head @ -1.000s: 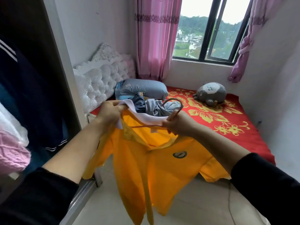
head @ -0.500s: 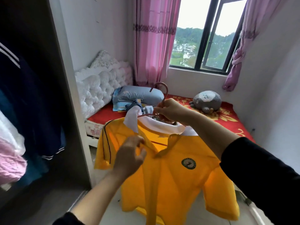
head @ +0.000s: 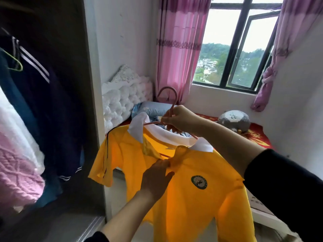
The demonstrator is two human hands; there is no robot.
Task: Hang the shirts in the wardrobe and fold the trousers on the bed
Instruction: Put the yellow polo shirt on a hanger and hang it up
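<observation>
Yellow polo shirt (head: pixel 183 186) held up on pink hanger (head: pixel 172 103), just beside open wardrobe (head: pixel 57 105), in front of bed (head: pixel 258 137). Hanger neck gripped by right hand (head: pixel 180 119) so shirt hangs free. Placket pinched by left hand (head: pixel 156 175), likely for straightening. Counted: one shirt, one pink hanger, one green hanger (head: pixel 16 64) in wardrobe.

A yellow polo shirt (head: pixel 188 189) with white collar and round chest badge hangs front-on from a pink hanger (head: pixel 170 103).
</observation>
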